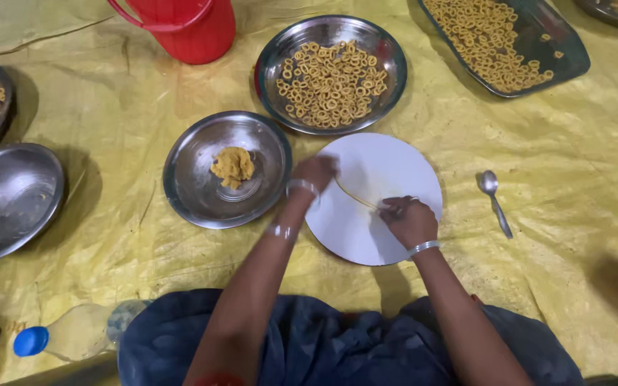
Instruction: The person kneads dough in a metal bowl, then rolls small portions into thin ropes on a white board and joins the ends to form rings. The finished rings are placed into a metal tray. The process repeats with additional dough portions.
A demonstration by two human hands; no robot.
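Note:
A round white board [388,168] lies on the yellow sheet in front of me. Across it runs a thin rope of yellow dough [355,194]. My left hand [314,173] rests on the board's left edge at one end of the rope. My right hand [409,220] presses fingers down on the other end, near the board's middle. Both wrists wear bangles. Left of the board, a steel plate [194,189] holds a lump of yellow dough [232,166].
A steel plate [388,53] of several dough rings sits behind the board, a tray [570,53] of rings at back right. A red bucket [187,28], an upturned steel plate [8,200], a spoon [493,199] and a blue-capped bottle [73,334] lie around.

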